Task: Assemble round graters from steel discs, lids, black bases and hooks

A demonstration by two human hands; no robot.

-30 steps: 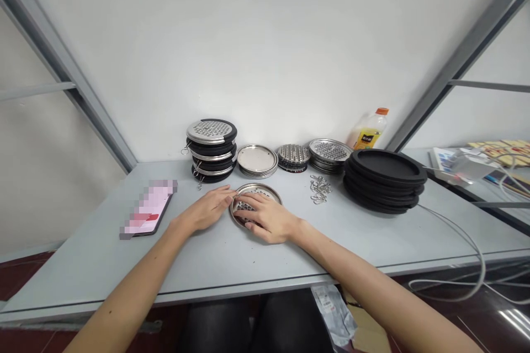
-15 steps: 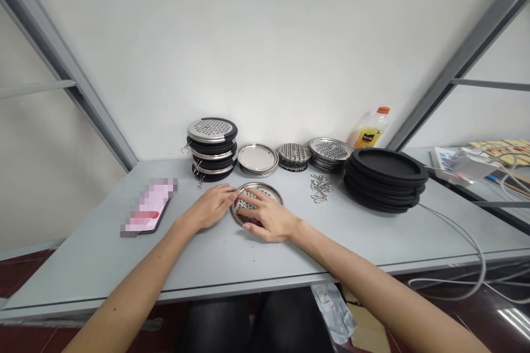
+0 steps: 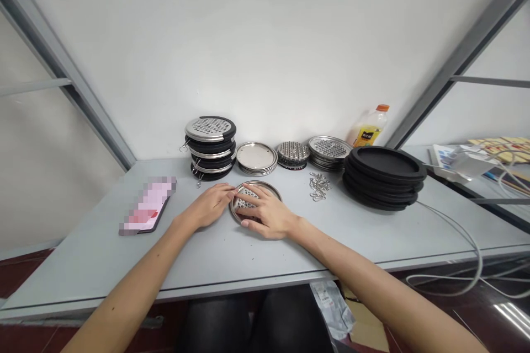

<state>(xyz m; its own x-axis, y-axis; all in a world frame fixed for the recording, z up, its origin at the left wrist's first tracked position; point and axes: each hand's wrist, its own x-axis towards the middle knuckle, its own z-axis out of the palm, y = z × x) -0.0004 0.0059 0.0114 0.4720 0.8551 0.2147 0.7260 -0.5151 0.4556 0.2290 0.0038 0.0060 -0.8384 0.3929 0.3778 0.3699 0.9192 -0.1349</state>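
Note:
A round metal grater-like disc with raised holes (image 3: pixel 247 205) lies on the table before me, with a shiny raised rim. My right hand (image 3: pixel 271 218) rests on it palm down, fingers spread, hiding much of its surface. At the disc's left edge, my left hand (image 3: pixel 207 207) lies with its fingers stretched toward the rim, their tips touching or close to it. Behind are a stack of smooth metal plates (image 3: pixel 256 155), small perforated discs (image 3: pixel 293 150) and larger rimmed perforated discs (image 3: pixel 330 148). Small metal clips (image 3: pixel 318 186) lie in a loose pile to the right.
Black round trays (image 3: pixel 385 176) are stacked at right, before an orange-capped bottle (image 3: pixel 370 129). At back left stands a stack of black-edged metal discs with hanging clips (image 3: pixel 211 146). A phone (image 3: pixel 149 207) lies at left. A white cable (image 3: pixel 459 231) crosses the table's right side.
The whole view has shifted slightly. My right hand's fingers have moved a little on the disc; my left hand stays at its left edge.

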